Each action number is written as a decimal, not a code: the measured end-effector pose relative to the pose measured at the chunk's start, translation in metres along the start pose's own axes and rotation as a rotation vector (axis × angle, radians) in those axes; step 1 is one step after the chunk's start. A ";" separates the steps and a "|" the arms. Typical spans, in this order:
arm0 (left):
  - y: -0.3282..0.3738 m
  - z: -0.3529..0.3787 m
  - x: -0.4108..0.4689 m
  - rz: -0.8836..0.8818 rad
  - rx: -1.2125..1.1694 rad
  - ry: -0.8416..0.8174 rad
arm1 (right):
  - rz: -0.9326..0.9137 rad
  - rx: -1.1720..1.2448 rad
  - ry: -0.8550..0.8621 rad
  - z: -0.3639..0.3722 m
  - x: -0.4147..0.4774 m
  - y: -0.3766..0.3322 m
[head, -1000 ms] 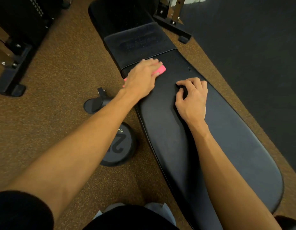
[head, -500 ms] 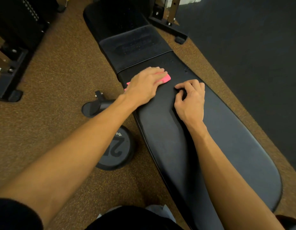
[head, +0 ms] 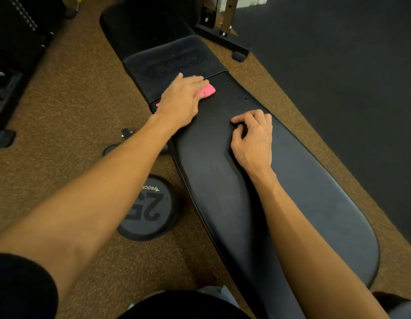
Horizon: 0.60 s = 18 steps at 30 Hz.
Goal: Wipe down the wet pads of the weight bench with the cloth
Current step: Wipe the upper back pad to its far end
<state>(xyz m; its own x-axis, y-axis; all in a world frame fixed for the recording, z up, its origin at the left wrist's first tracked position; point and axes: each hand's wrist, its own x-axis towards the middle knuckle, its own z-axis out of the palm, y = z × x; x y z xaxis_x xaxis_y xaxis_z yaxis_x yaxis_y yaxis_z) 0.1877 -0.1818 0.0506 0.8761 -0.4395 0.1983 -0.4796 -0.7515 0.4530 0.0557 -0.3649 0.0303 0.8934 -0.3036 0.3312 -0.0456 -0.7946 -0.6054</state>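
Note:
The long black bench pad runs from near me toward the far left, meeting a second, duller pad at a seam. My left hand presses flat on a pink cloth at that seam near the pad's left edge, its fingertips reaching the far pad. Most of the cloth is hidden under the palm. My right hand rests on the near pad's middle with its fingers curled, holding nothing.
A round "25" weight plate lies on the brown speckled floor left of the bench, with a bench foot behind it. Black rack bases stand at far right and far left. Dark matting lies on the right.
My left hand slid the cloth toward my right hand, then back up and left to the seam. My right hand stayed put on the pad.

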 end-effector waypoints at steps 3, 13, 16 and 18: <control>0.008 0.004 0.003 -0.069 -0.001 0.033 | -0.012 -0.003 0.008 0.002 -0.001 0.001; 0.009 0.004 -0.003 -0.065 0.096 0.041 | -0.120 -0.167 -0.100 -0.010 -0.005 0.007; 0.026 0.017 -0.013 0.055 -0.021 -0.040 | -0.111 -0.204 -0.086 -0.021 0.002 0.017; 0.024 0.018 -0.017 0.085 -0.008 -0.030 | -0.123 -0.218 -0.084 -0.027 0.006 0.024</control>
<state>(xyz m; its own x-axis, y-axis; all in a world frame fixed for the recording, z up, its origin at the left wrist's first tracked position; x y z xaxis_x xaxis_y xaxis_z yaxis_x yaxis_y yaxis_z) 0.1599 -0.2014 0.0425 0.8303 -0.5161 0.2106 -0.5517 -0.7067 0.4429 0.0477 -0.4000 0.0369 0.9318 -0.1600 0.3257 -0.0215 -0.9203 -0.3906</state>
